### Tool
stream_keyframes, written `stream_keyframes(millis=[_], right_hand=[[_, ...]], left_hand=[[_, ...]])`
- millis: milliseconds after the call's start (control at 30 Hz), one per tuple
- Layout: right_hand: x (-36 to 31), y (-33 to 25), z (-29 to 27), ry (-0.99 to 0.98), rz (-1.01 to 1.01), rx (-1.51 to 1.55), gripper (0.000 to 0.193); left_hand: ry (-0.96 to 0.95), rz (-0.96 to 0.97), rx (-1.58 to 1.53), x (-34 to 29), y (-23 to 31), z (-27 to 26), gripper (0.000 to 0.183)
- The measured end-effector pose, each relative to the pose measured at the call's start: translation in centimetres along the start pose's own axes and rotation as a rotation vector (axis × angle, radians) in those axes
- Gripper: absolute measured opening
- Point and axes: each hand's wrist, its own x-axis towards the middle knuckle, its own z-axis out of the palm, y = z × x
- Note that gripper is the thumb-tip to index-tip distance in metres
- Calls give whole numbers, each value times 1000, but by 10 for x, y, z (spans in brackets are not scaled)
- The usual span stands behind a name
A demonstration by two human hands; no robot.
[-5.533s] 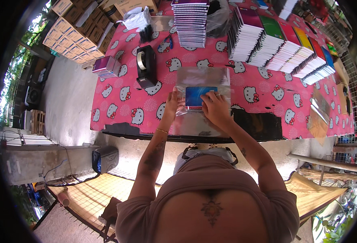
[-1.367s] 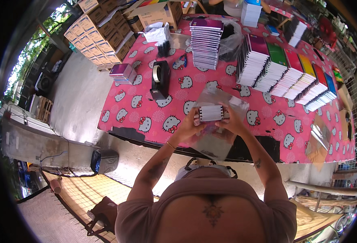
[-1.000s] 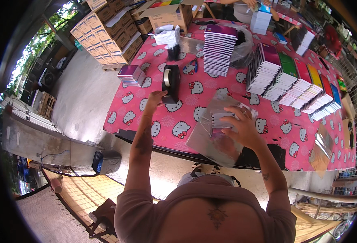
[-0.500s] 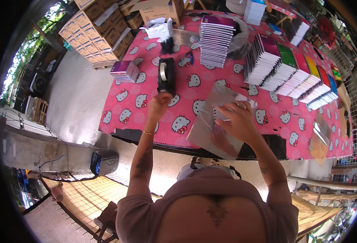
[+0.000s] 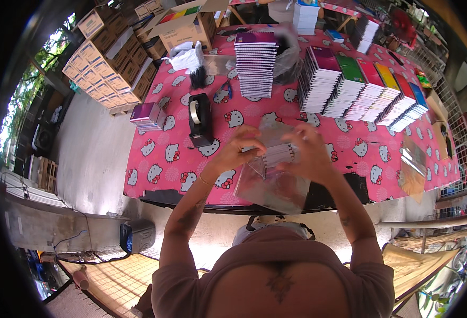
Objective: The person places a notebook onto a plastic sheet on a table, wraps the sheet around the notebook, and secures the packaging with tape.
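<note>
Here, my left hand (image 5: 244, 148): nine o'clock of spiral notebook (image 5: 279, 154), fingers curled, grip unclear | right hand (image 5: 312, 152): three o'clock, open, equally near | long axis roughly nine-to-three

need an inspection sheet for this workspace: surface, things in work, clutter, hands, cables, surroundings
Surface: pink patterned cloth, black patches along the front edge.
Things in work: white notebook bundle, clear plastic under or around it, unclear which; black tape dispenser to its left.
Clutter: tall purple notebook stack, coloured notebook row, white plastic bag.
Hands: left hand by the bundle's left edge, right hand over its right side; fingers blurred, grip unclear.
Cables: thin blue cord by the concrete wall at left.
Surroundings: stacked cardboard boxes far left, open box, another person beyond.
</note>
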Motion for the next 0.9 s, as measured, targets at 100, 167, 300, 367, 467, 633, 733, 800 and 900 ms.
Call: stream_keyframes(millis=[100,167,300,367,467,633,733,800,900], right_hand=[[-18,68,12,45,77,268,60],[-30,87,37,-68,-122,276,66],[-28,88,56,-163,-320,14,66],[-29,88,56,-204,-289,-12,64],[-32,88,54,-185,-295,-28,54],[-11,113,65,-72,82,946,55],[9,91,65,-115,227,1013,52],[18,95,68,-331,293,1118,48],[27,115,70,-432,184,871,54]], left_hand=[[38,66,107,14,3,12,20],[61,124,201,22,5,24,19],[117,206,402,28,-7,53,22],[156,175,451,29,-13,66,36],[253,10,379,35,-8,82,68],[350,-285,-441,32,-38,89,90],[134,-567,-713,3,-36,74,74],[43,-573,-686,0,-38,79,64],[106,-502,-759,5,-42,89,52]])
